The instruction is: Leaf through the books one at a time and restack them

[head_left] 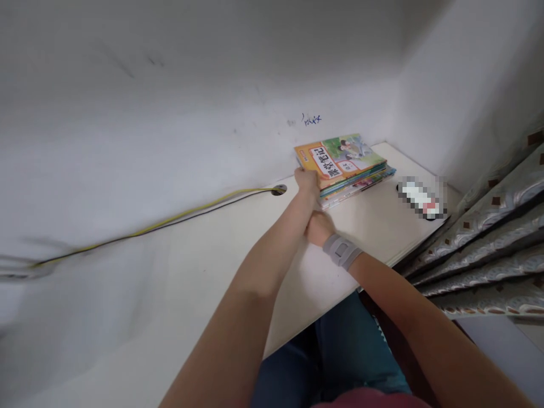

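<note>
A stack of several colourful books (pixel 346 161) lies on a white desk (pixel 204 272) near the back wall, an orange and green cover on top. My left hand (pixel 306 180) rests on the stack's near left corner, fingers curled over the edge of the books. Just below the stack my right hand (pixel 318 226), with a grey band on the wrist, is closed against my left wrist; what its fingers hold, if anything, is hidden.
A yellow cable (pixel 170 220) runs along the desk to a round hole (pixel 279 189) by the wall. A small dark object (pixel 420 199), blurred out, lies right of the books. A patterned curtain (pixel 493 243) hangs at the right. My legs in blue jeans (pixel 340 357) are under the desk edge.
</note>
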The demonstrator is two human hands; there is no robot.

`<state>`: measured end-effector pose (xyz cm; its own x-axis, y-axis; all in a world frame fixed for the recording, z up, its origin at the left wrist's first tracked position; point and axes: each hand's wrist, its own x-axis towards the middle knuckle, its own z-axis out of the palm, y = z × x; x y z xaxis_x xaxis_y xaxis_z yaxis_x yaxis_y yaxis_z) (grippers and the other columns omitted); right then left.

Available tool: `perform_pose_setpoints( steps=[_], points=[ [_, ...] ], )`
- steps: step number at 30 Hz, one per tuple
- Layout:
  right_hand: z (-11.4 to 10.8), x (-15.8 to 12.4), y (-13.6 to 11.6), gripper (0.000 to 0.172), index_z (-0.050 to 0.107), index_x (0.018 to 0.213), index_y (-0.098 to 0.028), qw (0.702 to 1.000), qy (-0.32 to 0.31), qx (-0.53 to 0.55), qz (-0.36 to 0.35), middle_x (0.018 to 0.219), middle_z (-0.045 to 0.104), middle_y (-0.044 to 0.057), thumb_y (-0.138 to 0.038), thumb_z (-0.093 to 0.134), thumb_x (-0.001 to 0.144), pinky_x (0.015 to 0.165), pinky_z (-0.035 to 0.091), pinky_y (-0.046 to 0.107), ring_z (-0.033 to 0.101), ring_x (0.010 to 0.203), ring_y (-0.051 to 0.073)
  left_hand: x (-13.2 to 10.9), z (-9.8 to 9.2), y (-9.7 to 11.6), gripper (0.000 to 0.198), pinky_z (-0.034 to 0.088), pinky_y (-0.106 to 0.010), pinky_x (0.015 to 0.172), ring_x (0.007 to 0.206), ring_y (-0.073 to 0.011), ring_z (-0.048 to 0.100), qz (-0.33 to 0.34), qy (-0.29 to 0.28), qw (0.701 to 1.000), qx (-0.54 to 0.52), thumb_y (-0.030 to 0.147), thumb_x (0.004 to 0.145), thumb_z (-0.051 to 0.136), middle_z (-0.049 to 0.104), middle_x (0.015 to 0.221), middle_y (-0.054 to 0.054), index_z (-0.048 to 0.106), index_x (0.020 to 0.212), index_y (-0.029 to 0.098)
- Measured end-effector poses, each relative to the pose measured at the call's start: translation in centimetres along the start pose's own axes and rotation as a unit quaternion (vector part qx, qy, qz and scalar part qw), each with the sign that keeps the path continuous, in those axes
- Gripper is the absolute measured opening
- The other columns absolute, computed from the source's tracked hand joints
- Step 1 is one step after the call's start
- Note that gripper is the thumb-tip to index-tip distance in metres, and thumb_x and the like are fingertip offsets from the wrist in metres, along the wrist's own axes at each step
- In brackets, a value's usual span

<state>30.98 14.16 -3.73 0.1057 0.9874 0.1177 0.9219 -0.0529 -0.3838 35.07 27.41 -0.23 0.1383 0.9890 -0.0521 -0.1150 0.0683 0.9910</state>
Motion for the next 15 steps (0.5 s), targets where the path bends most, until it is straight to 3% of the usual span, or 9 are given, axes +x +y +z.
perform_pose_setpoints(
  steps=[4,6,7,8,10,12,13,15],
  points=[
    [0.1,-0.1,0.1,0.025,0.072,0.097,-0.011,1.0,0.018,-0.014,-0.01,0.099,0.073,0.015,-0.014,0.05,0.085,0.082,0.047,0.029,0.066,0.094,0.022,-1.4,-2.1,0.7,0.061,0.042,-0.038,0.104,0.121,-0.0198,0.053,0.044,0.12,0.991,0.029,0.0,0.072,0.045,0.049,0.134,-0.013,0.039,0.13,0.016],
    [0.0,-0.3,0.2,0.028,0.07,0.103,-0.013,0.999,0.035,-0.019,-0.024,0.103,0.072,0.012,-0.014,0.046,0.088,0.085,0.046,0.028,0.065,0.096,0.02,-3.1,-4.9,1.3,0.05,0.04,-0.036,0.105,0.12,-0.0188,0.052,0.126,0.114,0.982,0.079,0.005,0.075,0.045,0.052,0.131,-0.012,0.047,0.124,0.017],
    [0.0,-0.4,0.2,0.03,0.069,0.106,-0.015,0.998,0.042,-0.019,-0.035,0.105,0.071,0.01,-0.014,0.044,0.089,0.087,0.045,0.027,0.064,0.098,0.019,-4.3,-6.7,1.6,0.042,0.042,-0.036,0.103,0.116,-0.0188,0.054,0.192,0.08,0.97,0.128,0.008,0.078,0.045,0.056,0.126,-0.01,0.052,0.118,0.018],
    [0.0,-0.5,0.3,0.031,0.068,0.108,-0.017,0.998,0.047,-0.02,-0.045,0.107,0.071,0.008,-0.014,0.043,0.09,0.089,0.044,0.027,0.063,0.099,0.018,-5.6,-8.9,1.8,0.035,0.044,-0.036,0.1,0.111,-0.0193,0.057,0.269,0.025,0.942,0.197,0.011,0.08,0.044,0.061,0.118,-0.009,0.056,0.112,0.018],
    [0.0,-0.6,0.4,0.03,0.067,0.108,-0.018,0.996,0.054,-0.021,-0.062,0.107,0.07,0.008,-0.015,0.042,0.091,0.09,0.043,0.028,0.062,0.1,0.017,-8.4,-14.0,2.0,0.025,0.044,-0.039,0.099,0.107,-0.0212,0.059,0.39,-0.103,0.848,0.344,0.017,0.084,0.044,0.066,0.107,-0.008,0.063,0.102,0.019],
    [0.2,-0.6,0.6,0.028,0.068,0.101,-0.017,0.995,0.058,-0.021,-0.074,0.104,0.069,0.009,-0.016,0.042,0.091,0.09,0.042,0.029,0.061,0.098,0.018,-11.0,-19.7,2.1,0.025,0.043,-0.042,0.1,0.109,-0.024,0.058,0.418,-0.165,0.755,0.477,0.023,0.088,0.044,0.067,0.104,-0.009,0.067,0.097,0.02],
    [0.3,-0.6,0.6,0.027,0.068,0.097,-0.017,0.995,0.059,-0.019,-0.081,0.104,0.069,0.009,-0.015,0.043,0.09,0.09,0.042,0.029,0.06,0.098,0.018,-12.1,-22.7,2.1,0.027,0.042,-0.042,0.1,0.11,-0.0251,0.057,0.398,-0.155,0.73,0.534,0.023,0.089,0.042,0.067,0.105,-0.01,0.067,0.098,0.02],
    [0.6,-0.6,0.8,0.026,0.068,0.095,-0.016,0.994,0.066,-0.015,-0.088,0.104,0.068,0.01,-0.013,0.044,0.088,0.09,0.042,0.03,0.06,0.098,0.019,-13.5,-28.6,2.3,0.03,0.043,-0.043,0.099,0.113,-0.0275,0.056,0.31,-0.076,0.708,0.63,0.023,0.089,0.042,0.064,0.112,-0.014,0.066,0.106,0.017]
  ],
)
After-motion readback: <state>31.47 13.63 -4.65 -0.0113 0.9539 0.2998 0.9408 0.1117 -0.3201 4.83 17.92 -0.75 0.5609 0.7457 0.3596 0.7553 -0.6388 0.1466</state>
